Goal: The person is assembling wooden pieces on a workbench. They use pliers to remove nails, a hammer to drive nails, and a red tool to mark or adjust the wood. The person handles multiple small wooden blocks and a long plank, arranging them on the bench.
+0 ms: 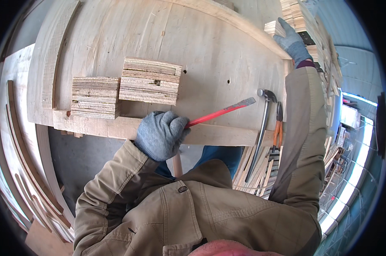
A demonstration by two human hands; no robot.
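My left hand, in a grey knitted glove, is closed around a red bar with a flat, bare metal tip, like a chisel or pry bar. The bar points right and slightly away over the bench's near edge. Out at the far right, my gloved right hand grips a small plywood block between thumb and fingers, beside a tall stack of plywood pieces. Two blocks of layered plywood, a larger one and a smaller one, sit side by side on the bench ahead of my left hand.
The wooden bench has raised strips along its edges. A claw hammer and orange-handled pincers lie across its near right edge. Thin wood strips are below them. Boards lean at the left.
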